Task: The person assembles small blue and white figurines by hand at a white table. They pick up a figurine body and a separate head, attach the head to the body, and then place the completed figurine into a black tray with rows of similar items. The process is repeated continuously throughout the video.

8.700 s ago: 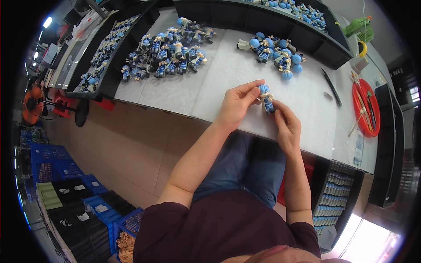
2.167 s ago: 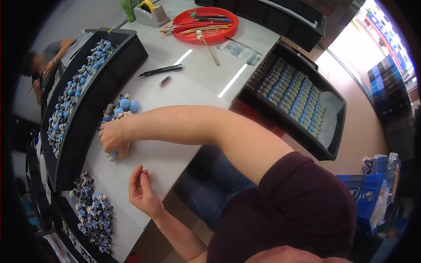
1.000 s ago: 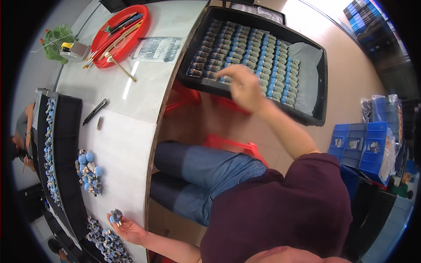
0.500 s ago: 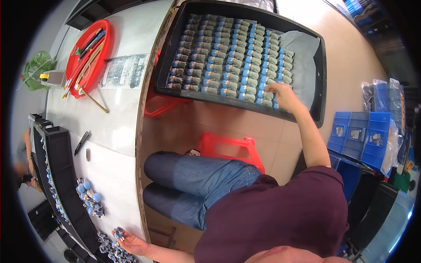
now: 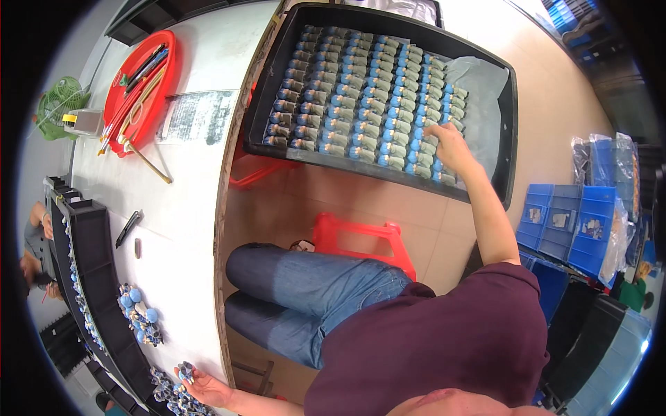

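Near the table's lower edge, my left hand [image 5: 210,388] pinches a small blue-and-dark figurine [image 5: 185,371] between thumb and fingers. Beside it lie a pile of dark-and-blue figurines [image 5: 170,395] and a cluster of blue-headed pieces [image 5: 139,312]. My right hand [image 5: 452,149] is over the large black tray [image 5: 510,139], its fingers closed on a figurine in one of the right-hand rows. The fingers partly hide that piece. Rows of figurines with blue heads and grey-green bodies [image 5: 343,100] lie in the tray on a translucent sheet [image 5: 479,76].
A red oval basin [image 5: 170,52] of brushes and tools stands on the white table [image 5: 184,201], with a black pen-like tool [image 5: 127,229] farther down. A red stool [image 5: 364,236] is under the tray. Blue crates [image 5: 558,215] are stacked at right. Another person works at far left.
My right hand has shifted slightly up and away along the tray's rows. The left hand still holds its figurine in nearly the same place.
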Available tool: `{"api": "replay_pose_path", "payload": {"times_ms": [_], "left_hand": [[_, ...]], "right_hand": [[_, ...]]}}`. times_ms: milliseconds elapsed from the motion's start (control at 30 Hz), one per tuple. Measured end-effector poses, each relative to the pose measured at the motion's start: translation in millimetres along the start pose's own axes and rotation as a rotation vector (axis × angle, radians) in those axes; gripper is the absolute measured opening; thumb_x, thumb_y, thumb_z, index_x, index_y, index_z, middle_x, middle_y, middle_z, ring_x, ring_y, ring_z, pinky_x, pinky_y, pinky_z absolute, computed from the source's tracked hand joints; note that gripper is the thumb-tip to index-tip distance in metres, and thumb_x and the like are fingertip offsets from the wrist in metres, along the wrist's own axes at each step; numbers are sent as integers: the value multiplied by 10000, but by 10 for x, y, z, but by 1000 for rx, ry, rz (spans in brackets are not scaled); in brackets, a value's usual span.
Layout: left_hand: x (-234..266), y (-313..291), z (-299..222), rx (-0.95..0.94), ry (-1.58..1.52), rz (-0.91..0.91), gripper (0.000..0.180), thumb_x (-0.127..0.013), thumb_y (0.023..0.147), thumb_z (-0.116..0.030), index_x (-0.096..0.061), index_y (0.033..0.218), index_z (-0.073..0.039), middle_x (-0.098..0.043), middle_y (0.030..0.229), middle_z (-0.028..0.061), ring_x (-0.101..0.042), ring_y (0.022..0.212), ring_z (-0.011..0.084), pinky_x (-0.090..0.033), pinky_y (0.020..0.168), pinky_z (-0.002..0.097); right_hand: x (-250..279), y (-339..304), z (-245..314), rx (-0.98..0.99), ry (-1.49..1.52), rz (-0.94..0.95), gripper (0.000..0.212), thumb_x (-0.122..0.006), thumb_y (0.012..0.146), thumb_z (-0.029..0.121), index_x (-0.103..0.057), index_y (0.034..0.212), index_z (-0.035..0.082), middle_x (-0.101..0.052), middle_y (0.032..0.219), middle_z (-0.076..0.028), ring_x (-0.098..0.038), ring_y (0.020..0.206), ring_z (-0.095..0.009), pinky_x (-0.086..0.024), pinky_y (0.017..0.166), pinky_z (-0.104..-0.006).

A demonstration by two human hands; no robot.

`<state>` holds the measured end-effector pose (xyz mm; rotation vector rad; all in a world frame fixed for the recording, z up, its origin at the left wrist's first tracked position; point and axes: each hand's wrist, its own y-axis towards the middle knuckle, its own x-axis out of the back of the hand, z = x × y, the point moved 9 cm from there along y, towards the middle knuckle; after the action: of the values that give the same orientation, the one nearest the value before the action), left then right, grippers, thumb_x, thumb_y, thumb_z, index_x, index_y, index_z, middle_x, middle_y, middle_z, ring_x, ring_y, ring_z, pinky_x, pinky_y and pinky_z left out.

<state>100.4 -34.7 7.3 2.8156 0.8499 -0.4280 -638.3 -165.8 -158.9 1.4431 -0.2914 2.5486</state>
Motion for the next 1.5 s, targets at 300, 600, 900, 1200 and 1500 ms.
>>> {"api": "replay_pose_path", "payload": {"times_ms": [300, 600, 900, 1200, 1500], "left_hand": [[2, -20, -1, -4, -55, 3, 418, -416, 882, -94, -323, 1237, 105, -526, 1076, 214, -560, 941, 215, -474, 791, 264], [4, -36, -8, -14, 14, -116, 427, -443, 875, -120, -352, 1238, 86, -517, 1099, 172, -559, 910, 177, -486, 737, 240], [22, -8, -6, -16, 25, -19, 413, -379, 902, -123, -326, 1233, 118, -488, 1144, 183, -515, 1020, 201, -434, 866, 286], [11, -72, -23, -35, 15, -54, 412, -405, 897, -118, -336, 1234, 109, -501, 1120, 179, -538, 978, 191, -478, 764, 248], [-127, -103, -63, -41, 42, -85, 391, -406, 893, -106, -355, 1241, 65, -506, 1117, 167, -554, 956, 184, -509, 727, 237]], "right_hand": [[95, 386, -137, 24, -132, -75, 430, -460, 607, -127, -556, 984, 57, -580, 936, -170, -476, 1012, -306, -399, 853, -364], [230, 842, -342, -48, -165, -138, 358, -469, 638, -66, -536, 955, 88, -591, 945, -147, -468, 1004, -319, -391, 856, -378], [346, 1206, -578, -188, -192, -214, 310, -495, 687, 7, -535, 977, 107, -579, 1034, -114, -441, 1058, -304, -392, 871, -381], [450, 1279, -542, -309, -150, -280, 279, -503, 705, 44, -553, 972, 110, -592, 1016, -122, -431, 1089, -314, -386, 882, -398], [246, 1203, -120, 5, 23, -279, 211, -491, 728, 80, -613, 898, 103, -631, 898, -129, -596, 884, -281, -465, 783, -366]]}}
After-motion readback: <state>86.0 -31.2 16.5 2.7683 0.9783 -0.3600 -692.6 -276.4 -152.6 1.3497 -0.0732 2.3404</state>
